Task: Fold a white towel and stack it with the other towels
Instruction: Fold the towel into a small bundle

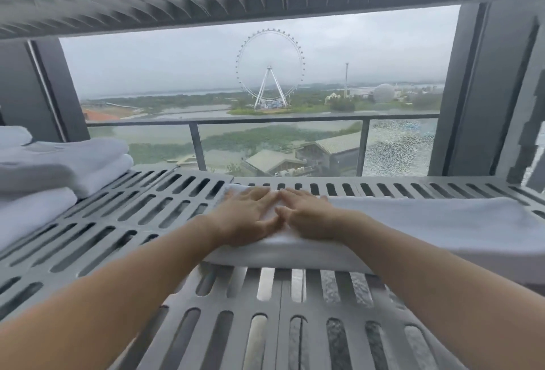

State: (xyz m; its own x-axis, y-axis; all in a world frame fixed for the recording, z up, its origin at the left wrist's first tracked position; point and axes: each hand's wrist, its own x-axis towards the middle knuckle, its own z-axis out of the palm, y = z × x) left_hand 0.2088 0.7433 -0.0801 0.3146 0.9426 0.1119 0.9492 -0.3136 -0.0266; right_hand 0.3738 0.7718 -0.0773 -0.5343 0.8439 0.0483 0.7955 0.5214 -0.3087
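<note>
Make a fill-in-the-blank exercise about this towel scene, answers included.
1. The left hand and right hand press flat on a ____ towel.
2. The stack of folded towels lies on the hands' ____ side.
3. The slotted shelf under them is ____ in colour.

Missing words: white; left; gray.

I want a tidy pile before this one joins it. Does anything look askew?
Yes: the folded towels at left are staggered, with the bottom one jutting toward the camera. The white towel itself lies straight.
</note>
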